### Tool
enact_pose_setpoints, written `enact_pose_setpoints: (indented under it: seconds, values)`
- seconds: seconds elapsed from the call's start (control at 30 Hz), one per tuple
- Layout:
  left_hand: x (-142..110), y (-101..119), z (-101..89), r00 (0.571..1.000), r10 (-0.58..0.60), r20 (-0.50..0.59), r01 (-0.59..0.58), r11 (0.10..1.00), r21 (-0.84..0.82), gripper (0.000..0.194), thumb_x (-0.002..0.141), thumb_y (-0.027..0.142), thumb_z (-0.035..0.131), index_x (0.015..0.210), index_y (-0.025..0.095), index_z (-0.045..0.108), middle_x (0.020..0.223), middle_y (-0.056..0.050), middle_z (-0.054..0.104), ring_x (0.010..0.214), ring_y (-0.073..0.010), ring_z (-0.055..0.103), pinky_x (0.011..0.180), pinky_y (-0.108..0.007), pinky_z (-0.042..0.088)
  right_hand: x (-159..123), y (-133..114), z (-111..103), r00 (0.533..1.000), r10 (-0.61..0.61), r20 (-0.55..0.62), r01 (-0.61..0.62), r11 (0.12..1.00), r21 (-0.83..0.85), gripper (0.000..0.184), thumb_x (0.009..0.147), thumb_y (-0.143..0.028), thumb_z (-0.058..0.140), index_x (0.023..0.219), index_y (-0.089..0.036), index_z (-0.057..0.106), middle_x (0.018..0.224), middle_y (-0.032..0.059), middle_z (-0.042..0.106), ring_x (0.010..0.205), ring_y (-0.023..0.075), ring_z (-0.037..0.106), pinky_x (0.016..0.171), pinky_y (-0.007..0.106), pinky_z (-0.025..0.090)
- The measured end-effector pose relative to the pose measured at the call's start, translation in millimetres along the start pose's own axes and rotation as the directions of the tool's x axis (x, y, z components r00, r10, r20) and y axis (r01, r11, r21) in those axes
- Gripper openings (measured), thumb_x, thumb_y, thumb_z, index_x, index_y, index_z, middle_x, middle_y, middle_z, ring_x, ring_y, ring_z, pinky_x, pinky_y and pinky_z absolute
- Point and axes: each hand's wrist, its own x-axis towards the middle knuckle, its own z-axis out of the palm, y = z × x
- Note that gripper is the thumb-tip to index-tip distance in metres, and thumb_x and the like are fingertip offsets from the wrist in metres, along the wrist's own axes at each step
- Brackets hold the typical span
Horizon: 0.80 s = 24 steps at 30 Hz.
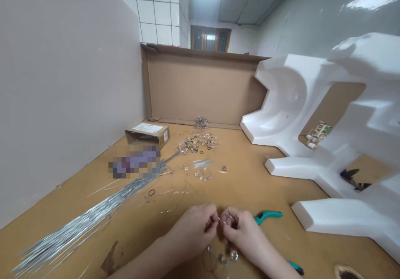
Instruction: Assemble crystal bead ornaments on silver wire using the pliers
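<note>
Thin wire [219,219], at six o'clock in view, is pinched between the left hand [198,227] and right hand [242,231], seemingly half-shaped; from there, beaded pieces [187,145] at twelve look formed, straight wires [103,210] at nine unworked.

Brown tabletop [250,183] carries silvery wires [93,216], a cardboard box [160,138] and apparently teal-handled pliers [270,215].

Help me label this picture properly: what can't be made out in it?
All in the head view:
- Wire: its gripped parts are hidden by the left hand and right hand.
- Turquoise-handled tool: its middle is covered by the right hand and forearm.
- Purple item: masked by pixelation.
- Small box: contents too small and shadowed.
- Round-rimmed thing: cut off by the bottom edge.
</note>
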Motion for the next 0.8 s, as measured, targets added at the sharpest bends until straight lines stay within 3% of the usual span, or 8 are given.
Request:
enact_pose_setpoints:
  seconds: [0.13,0.23,0.3,0.43,0.6,0.8]
  values:
    - [3.6,-4.1,0.7,0.999,-0.034,-0.006,0.033,0.992,-0.123,0.008,0.071,0.013,0.045,0.069,0.019,0.049,0.057,0.007,0.046,0.052,-0.0074,0.041,0.049,-0.018,0.029,-1.1,-5.5,-1.8,0.995,-0.047,-0.093,0.027,0.979,-0.204,0.01,0.068,-0.018,0.043,0.062,-0.02,0.051,0.052,-0.0037,0.055,0.048,0.0098,0.047,0.047,0.018,0.032]
    - [6.5,-6.5,-0.2,0.999,-0.04,-0.003,0.039,0.977,-0.211,0.008,0.071,0.013,0.045,0.07,0.019,0.05,0.057,0.007,0.044,0.051,-0.007,0.039,0.048,-0.017,0.029,-2.2,-7.3,-2.8,0.993,-0.047,-0.106,0.021,0.971,-0.239,0.01,0.069,-0.019,0.044,0.061,-0.02,0.051,0.051,-0.0036,0.054,0.047,0.0099,0.046,0.046,0.019,0.031]
    - [7.4,-6.3,-2.4,1.0,-0.003,-0.024,-0.003,0.97,-0.245,0.008,0.071,0.012,0.046,0.071,0.019,0.052,0.066,0.005,0.048,0.056,-0.0074,0.042,0.052,-0.017,0.032,-2.8,-5.2,-2.1,0.997,-0.03,-0.067,0.019,0.987,-0.158,0.01,0.069,-0.018,0.043,0.062,-0.02,0.05,0.05,-0.0037,0.054,0.046,0.0096,0.047,0.045,0.019,0.032]
    - [5.6,-2.3,-7.2,0.994,0.086,-0.065,-0.1,0.964,-0.248,0.008,0.075,0.013,0.046,0.075,0.018,0.052,0.082,0.0,0.054,0.077,-0.012,0.048,0.069,-0.021,0.037,-3.6,0.7,-0.7,0.991,0.009,0.131,-0.035,0.98,0.196,0.01,0.075,-0.02,0.04,0.072,-0.019,0.049,0.052,-0.0034,0.058,0.038,0.0084,0.048,0.039,0.018,0.035]
    - [3.5,0.0,-4.2,1.0,-0.026,0.001,0.024,0.927,-0.373,0.009,0.08,0.02,0.043,0.078,0.018,0.052,0.072,0.001,0.054,0.065,-0.0112,0.046,0.06,-0.022,0.036,-4.1,-2.1,-5.0,0.964,-0.09,0.25,-0.017,0.917,0.398,0.014,0.08,-0.027,0.04,0.073,-0.017,0.046,0.053,-0.0015,0.06,0.037,0.0072,0.048,0.04,0.018,0.037]
    - [9.2,-0.8,-0.4,0.982,-0.097,0.163,0.185,0.682,-0.707,0.018,0.074,0.034,0.053,0.075,0.016,0.048,0.064,0.002,0.052,0.055,-0.0092,0.044,0.049,-0.02,0.033,-5.1,-1.4,-5.1,0.956,-0.107,0.272,-0.024,0.899,0.437,0.014,0.081,-0.027,0.04,0.075,-0.016,0.046,0.053,-0.0015,0.06,0.039,0.0076,0.049,0.041,0.018,0.037]
